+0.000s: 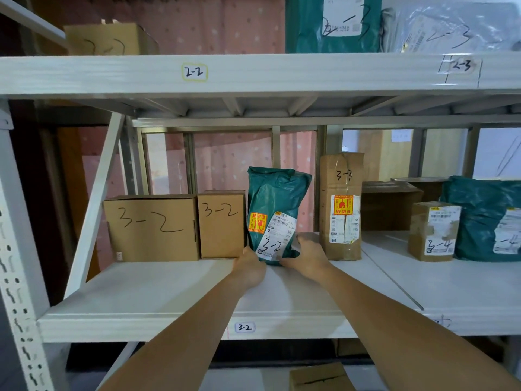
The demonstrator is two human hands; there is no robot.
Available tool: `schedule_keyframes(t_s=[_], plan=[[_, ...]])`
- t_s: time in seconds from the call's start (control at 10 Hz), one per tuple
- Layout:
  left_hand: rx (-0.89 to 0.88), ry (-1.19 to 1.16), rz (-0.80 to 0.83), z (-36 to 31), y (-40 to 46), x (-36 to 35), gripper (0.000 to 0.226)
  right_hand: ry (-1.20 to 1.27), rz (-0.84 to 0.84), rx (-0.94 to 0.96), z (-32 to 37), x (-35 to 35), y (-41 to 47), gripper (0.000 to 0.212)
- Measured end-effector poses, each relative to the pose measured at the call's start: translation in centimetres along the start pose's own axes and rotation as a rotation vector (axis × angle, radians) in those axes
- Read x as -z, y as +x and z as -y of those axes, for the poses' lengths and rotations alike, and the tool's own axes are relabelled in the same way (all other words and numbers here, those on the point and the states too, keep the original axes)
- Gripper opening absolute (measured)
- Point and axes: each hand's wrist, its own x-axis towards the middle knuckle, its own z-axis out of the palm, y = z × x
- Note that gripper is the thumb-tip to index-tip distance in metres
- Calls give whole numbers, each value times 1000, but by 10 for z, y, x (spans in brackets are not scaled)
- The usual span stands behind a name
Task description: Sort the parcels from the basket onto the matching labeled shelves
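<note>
If the hands let go too soon, the soft green bag [277, 213] marked 3-2 could flop over, because it stands tall on its thin bottom edge. The left hand [251, 266] and right hand [308, 256] both hold its bottom corners on the 3-2 shelf [169, 300]. It stands just right of two brown 3-2 boxes [152, 227], with a tall 3-3 box [341, 204] to its right.

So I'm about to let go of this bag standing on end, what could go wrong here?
The soft green plastic mailer bag stands upright, steadied at its base by the left hand and right hand; released, it may slump forward off the white shelf. It could also lean onto the tall cardboard box marked 3-3.
</note>
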Motion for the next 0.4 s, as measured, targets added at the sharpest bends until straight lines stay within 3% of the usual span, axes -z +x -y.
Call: schedule_keyframes(t_s=[0.2,0.4], plan=[[-74,238,52,9,-25,16,68,-158,111,51,2,14,-24,58],[-131,495,55,11,-80,37,97,-398,147,82,22,39,-73,65]])
